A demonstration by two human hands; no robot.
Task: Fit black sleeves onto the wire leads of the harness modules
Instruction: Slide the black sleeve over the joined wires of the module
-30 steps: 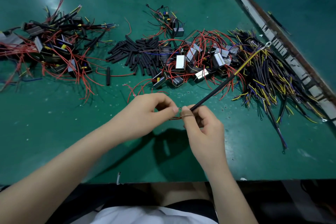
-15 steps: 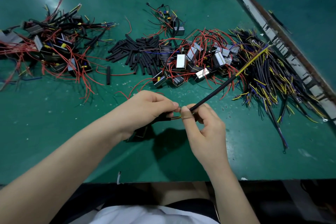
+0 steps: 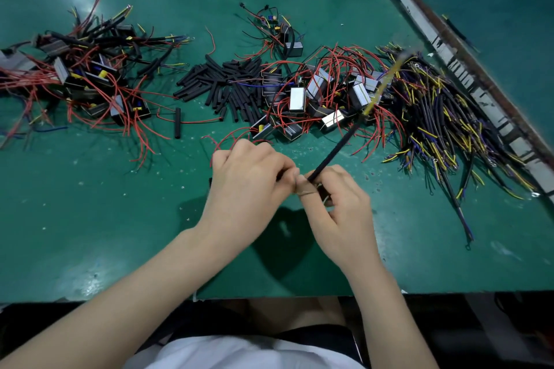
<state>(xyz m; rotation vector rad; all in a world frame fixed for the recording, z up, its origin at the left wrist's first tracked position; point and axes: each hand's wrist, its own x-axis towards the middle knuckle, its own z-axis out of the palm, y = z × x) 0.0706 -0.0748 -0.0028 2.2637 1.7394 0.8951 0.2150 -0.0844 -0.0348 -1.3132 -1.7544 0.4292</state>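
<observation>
Right now both hands meet near the green table's (image 3: 90, 219) front edge: the right hand (image 3: 341, 213) pinches a slim matte black sleeve (image 3: 335, 150) with yellow lead protruding; the left hand (image 3: 248, 180) pinches something small I can't identify.

Bare forearms and hands (image 3: 296, 198) — white top (image 3: 239, 352), dark lower garment (image 3: 314, 335).

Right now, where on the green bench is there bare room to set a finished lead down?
Bare green bench lies near-left, below the left module pile, and near-right, below the yellow-and-purple wire bundle. The strip across the loose black sleeves and middle modules is crowded.
</observation>
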